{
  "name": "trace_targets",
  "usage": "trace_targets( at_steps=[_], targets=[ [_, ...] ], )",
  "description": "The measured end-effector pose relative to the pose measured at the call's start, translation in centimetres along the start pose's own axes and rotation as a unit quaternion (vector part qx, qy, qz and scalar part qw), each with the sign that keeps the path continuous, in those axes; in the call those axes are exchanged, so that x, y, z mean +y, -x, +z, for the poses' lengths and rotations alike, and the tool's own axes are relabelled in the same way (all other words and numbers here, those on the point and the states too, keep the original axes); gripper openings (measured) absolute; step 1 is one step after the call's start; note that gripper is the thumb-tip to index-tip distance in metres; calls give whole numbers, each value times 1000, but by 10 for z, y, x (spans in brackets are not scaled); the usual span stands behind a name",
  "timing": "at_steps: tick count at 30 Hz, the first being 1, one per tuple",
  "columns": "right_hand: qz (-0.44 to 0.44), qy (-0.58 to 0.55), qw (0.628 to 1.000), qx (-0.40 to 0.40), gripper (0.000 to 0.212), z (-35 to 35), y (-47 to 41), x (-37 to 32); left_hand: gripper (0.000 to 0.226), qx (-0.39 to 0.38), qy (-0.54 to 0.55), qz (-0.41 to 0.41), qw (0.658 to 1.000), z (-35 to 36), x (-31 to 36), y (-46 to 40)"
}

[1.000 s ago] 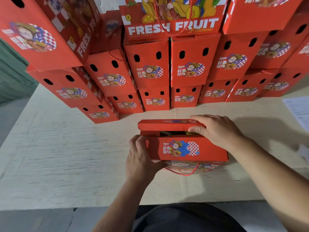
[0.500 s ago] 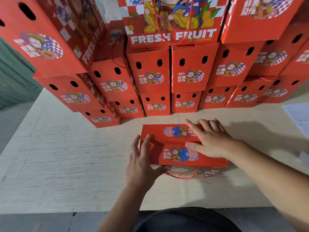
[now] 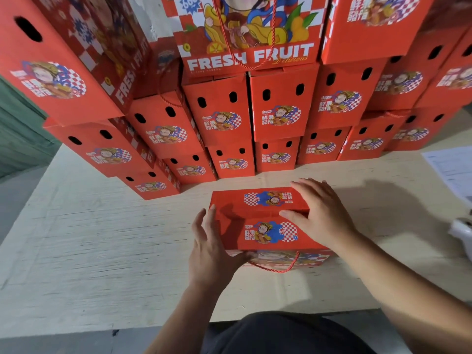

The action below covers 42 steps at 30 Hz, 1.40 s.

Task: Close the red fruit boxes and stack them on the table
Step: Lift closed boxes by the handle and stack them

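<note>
A red fruit box (image 3: 255, 215) with a cartoon print and a red cord handle lies on the pale table (image 3: 102, 251) in front of me, its top flaps folded flat. My right hand (image 3: 319, 213) presses on the box's right top with straight fingers. My left hand (image 3: 212, 246) rests against the box's left end, fingers extended, thumb under the near lower edge. Behind it rises a stack of red fruit boxes (image 3: 275, 113), several rows high, spanning the far side of the table.
A sheet of paper (image 3: 452, 169) lies at the table's right edge. A white object (image 3: 462, 231) pokes in at far right. The table's near edge runs just before my body. Bare tabletop stretches to the left.
The far flap, raised a second ago, now lies flat on the box. My right hand went from gripping that flap to pressing flat; my left fingers straightened along the box's end.
</note>
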State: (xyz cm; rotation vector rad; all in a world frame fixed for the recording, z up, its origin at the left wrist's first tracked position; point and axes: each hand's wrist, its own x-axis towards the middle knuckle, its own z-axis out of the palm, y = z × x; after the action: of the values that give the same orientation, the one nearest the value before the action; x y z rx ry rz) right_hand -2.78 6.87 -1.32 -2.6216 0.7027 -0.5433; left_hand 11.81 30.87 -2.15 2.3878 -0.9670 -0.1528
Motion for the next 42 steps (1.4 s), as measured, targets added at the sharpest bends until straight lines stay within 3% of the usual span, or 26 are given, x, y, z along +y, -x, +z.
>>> trace_targets(
  at_steps=[2,4,6,8,10,14,17,20,25,32,35,38,42],
  targets=[
    [-19,-42,992,116,60,1,1,1,135,36,-12,-11,999,6,0,7],
    [-3,-4,977,213,42,1,1,6,123,87,-50,-2,995,11,-1,14],
    [32,31,964,261,46,3,3,9,93,106,-69,97,987,13,-4,17],
    [-9,51,975,218,65,7,8,7,69,57,-72,198,976,11,-4,12],
    [-59,107,980,158,74,11,11,5,67,10,-85,220,972,9,-1,6],
    [28,109,963,243,39,12,7,9,85,-39,-94,185,977,6,7,-3],
    [62,90,965,240,41,12,7,7,104,-75,-108,157,979,-3,14,-21],
    [33,77,975,204,56,8,7,6,98,-37,-126,188,973,-11,17,-38],
    [33,70,970,231,46,3,7,6,91,41,-116,203,971,-1,7,-27],
    [24,46,977,206,46,2,7,9,90,80,-96,213,969,10,0,-21],
    [15,55,982,182,49,4,6,8,90,133,-59,191,971,16,-2,-12],
    [3,78,987,141,60,4,3,8,90,178,-51,173,967,21,-1,-6],
    [-1,107,994,19,93,5,-2,5,84,104,-50,114,987,10,2,-24]
  ],
)
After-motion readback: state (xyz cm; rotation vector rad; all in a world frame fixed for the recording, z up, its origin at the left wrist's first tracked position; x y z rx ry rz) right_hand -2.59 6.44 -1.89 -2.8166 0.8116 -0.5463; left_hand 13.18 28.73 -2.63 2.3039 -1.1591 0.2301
